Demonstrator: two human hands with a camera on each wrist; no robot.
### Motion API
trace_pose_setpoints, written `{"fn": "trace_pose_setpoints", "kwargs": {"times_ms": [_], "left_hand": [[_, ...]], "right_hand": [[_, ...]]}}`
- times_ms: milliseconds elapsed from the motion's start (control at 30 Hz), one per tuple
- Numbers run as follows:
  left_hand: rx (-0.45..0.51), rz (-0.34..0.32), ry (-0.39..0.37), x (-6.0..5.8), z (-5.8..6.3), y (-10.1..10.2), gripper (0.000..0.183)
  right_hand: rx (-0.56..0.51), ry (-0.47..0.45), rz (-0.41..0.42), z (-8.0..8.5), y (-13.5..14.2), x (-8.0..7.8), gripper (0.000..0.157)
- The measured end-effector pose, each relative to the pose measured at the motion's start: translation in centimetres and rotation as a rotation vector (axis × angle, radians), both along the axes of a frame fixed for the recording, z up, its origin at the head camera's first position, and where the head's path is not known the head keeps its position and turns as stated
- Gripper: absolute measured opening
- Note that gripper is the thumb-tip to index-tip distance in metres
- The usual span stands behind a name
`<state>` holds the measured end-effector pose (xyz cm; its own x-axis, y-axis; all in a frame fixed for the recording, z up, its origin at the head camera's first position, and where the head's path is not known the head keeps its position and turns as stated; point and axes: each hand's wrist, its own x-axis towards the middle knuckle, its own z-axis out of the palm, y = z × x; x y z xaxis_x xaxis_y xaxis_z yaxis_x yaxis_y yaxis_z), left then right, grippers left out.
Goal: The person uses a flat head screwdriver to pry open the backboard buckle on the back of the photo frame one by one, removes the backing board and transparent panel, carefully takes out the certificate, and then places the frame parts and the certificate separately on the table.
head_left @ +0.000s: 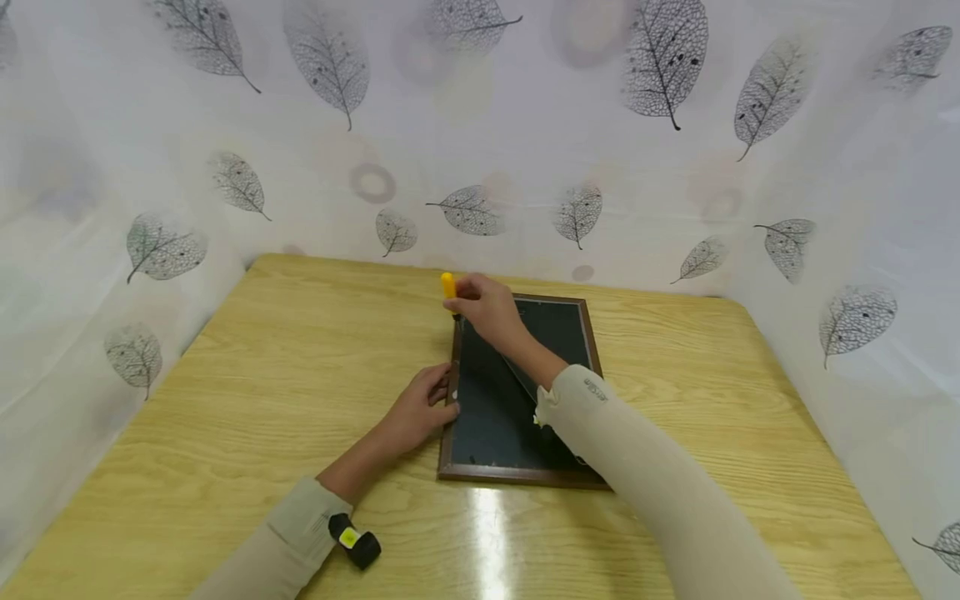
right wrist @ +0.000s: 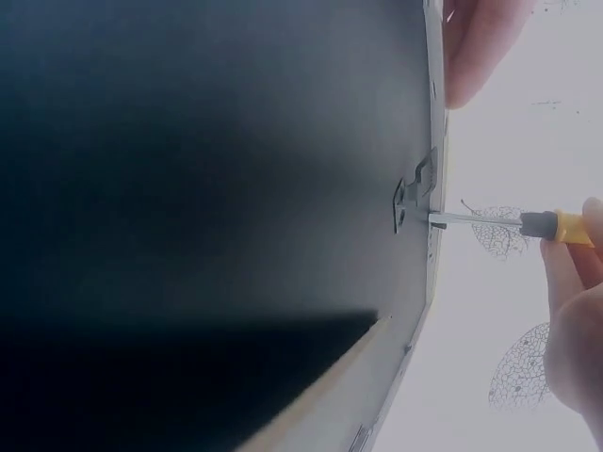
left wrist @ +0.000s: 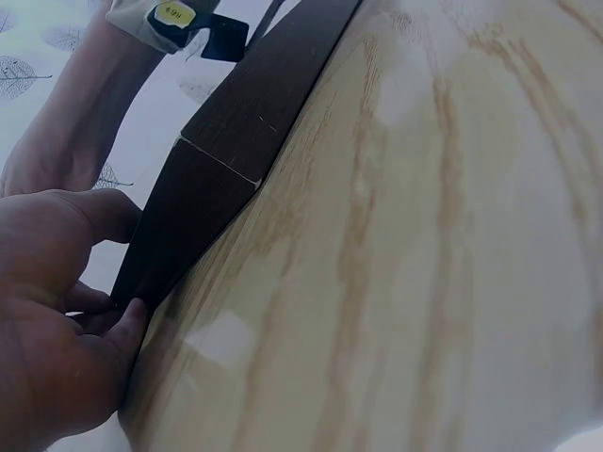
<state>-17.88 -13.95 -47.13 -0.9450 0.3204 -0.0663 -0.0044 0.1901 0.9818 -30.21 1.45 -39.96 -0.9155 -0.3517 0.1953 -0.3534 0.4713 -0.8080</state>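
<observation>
A picture frame (head_left: 517, 477) lies face down on the table, its black backing (head_left: 487, 425) upward. At its left edge my left hand (head_left: 416, 412) grips the brown rim between thumb and fingers. My right hand (head_left: 487, 312) reaches over the backing and pinches a screwdriver (head_left: 448, 285) by its yellow handle, near the far left corner. In the right wrist view the screwdriver's metal shaft (right wrist: 480, 221) meets the rim beside a small metal hanger (right wrist: 400, 202). A black support flap (right wrist: 311, 377) with a pale edge rises from the backing. The right forearm covers part of the frame.
The wood-grain table (head_left: 300, 333) extends around the frame on all sides. A white curtain (head_left: 480, 150) printed with grey leaves encloses the back and both sides. Small black devices, one of them a wrist camera (head_left: 354, 542), are strapped to the sleeves.
</observation>
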Motion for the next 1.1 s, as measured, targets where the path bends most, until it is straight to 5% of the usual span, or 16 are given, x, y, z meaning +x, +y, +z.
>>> {"fn": "trace_pose_setpoints", "kwargs": {"times_ms": [767, 1100], "left_hand": [[-0.017, -0.020, 0.019, 0.0, 0.0, -0.2, 0.071], [-0.004, -0.013, 0.008, 0.0, 0.1, 0.1, 0.070]], "right_hand": [[-0.075, -0.155, -0.107, -0.6, 5.1, -0.3, 0.029], [-0.101, -0.134, -0.131, -1.2, 5.3, 0.0, 0.029]]}}
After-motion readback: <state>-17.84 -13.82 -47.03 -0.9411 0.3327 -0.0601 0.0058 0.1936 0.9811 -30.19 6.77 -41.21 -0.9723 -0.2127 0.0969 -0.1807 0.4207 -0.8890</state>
